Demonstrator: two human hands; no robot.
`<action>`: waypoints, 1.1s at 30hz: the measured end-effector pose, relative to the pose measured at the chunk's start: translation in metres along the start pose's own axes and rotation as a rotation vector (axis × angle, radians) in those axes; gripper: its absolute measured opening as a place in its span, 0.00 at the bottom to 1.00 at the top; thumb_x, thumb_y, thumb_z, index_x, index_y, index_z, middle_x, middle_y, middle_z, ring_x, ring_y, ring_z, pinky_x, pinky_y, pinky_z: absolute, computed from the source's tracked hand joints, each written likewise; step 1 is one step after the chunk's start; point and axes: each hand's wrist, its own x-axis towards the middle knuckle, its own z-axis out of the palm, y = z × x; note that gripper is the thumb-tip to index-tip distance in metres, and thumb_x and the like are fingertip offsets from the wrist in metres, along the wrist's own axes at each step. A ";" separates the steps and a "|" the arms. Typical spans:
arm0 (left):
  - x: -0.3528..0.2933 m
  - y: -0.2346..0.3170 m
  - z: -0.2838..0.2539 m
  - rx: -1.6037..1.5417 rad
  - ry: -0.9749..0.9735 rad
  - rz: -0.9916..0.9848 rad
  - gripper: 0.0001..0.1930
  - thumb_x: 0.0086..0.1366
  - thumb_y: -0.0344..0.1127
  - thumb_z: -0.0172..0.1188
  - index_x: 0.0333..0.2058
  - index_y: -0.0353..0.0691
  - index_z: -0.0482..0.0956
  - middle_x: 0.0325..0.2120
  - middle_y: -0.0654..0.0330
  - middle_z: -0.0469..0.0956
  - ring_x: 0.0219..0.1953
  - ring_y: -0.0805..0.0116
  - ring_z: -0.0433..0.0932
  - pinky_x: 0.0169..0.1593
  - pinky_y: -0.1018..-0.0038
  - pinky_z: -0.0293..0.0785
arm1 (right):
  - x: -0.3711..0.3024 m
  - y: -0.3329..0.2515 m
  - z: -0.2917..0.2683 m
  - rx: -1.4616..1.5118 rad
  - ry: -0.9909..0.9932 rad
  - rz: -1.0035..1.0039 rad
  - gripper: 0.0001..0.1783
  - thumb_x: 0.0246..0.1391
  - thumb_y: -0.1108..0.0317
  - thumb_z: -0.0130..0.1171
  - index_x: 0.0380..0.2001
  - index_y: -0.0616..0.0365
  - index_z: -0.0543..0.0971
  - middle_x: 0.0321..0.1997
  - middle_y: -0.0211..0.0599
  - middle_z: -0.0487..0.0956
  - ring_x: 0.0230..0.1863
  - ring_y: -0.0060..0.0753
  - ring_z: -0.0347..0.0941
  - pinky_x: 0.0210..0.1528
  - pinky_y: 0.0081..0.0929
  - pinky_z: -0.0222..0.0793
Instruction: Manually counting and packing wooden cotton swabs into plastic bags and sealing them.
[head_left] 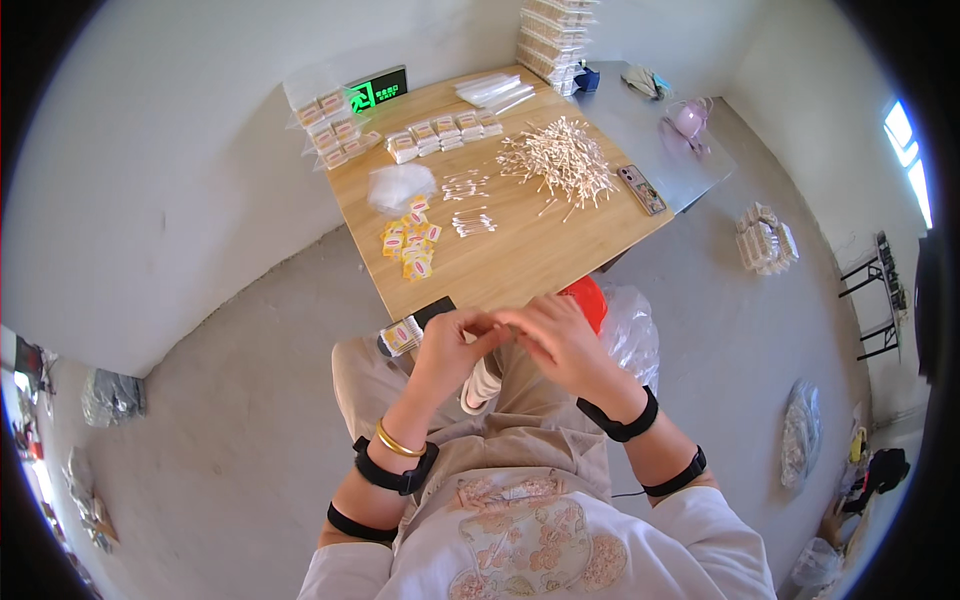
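Observation:
My left hand (pixel 455 345) and my right hand (pixel 562 340) meet above my lap, in front of the table's near edge. The left fingers are pinched together. Those of the right are bent against the left fingertips, and whatever sits between them is hidden or too small to name. Beside my left hand, a clear packet of cotton swabs with a yellow card (pixel 402 336) lies by a black object (pixel 434 311). Two small groups of cotton swabs (pixel 473 222) lie on the wooden table (pixel 540 255), near yellow-and-white cards (pixel 411 240) and a stack of clear bags (pixel 401 187).
A big heap of loose cotton swabs (pixel 562 160) covers the table's right part, beside a phone (pixel 641 190). Filled packets (pixel 440 133) stand in a row behind, with stacked packs (pixel 333 130) at the far left. Below the near edge are a red container (pixel 588 300) and a clear plastic bag (pixel 630 330).

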 end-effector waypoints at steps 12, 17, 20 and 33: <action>0.007 -0.064 -0.014 0.054 -0.277 -0.193 0.25 0.57 0.41 0.73 0.48 0.33 0.78 0.39 0.58 0.83 0.37 0.75 0.78 0.40 0.77 0.76 | -0.051 0.077 -0.002 0.148 0.342 0.376 0.15 0.51 0.76 0.60 0.44 0.59 0.78 0.41 0.40 0.80 0.45 0.47 0.75 0.50 0.37 0.70; 0.007 -0.086 -0.011 0.087 -0.352 -0.284 0.24 0.60 0.44 0.70 0.49 0.33 0.77 0.41 0.58 0.82 0.36 0.75 0.78 0.41 0.76 0.76 | -0.095 0.180 0.020 0.031 0.428 0.535 0.14 0.53 0.76 0.59 0.44 0.63 0.79 0.47 0.43 0.80 0.52 0.46 0.75 0.54 0.34 0.69; 0.007 -0.099 -0.010 0.150 -0.352 -0.263 0.24 0.61 0.45 0.69 0.48 0.33 0.77 0.39 0.57 0.82 0.36 0.73 0.78 0.42 0.75 0.77 | -0.115 0.204 0.033 -0.143 0.382 0.590 0.14 0.50 0.73 0.61 0.43 0.59 0.80 0.45 0.46 0.79 0.52 0.53 0.73 0.55 0.40 0.69; 0.074 -0.154 0.029 1.107 -0.278 -0.222 0.22 0.62 0.52 0.62 0.40 0.37 0.78 0.43 0.51 0.77 0.50 0.53 0.77 0.50 0.58 0.71 | 0.057 0.207 0.115 0.009 0.023 0.387 0.20 0.54 0.64 0.61 0.50 0.57 0.78 0.54 0.45 0.75 0.56 0.53 0.69 0.58 0.42 0.67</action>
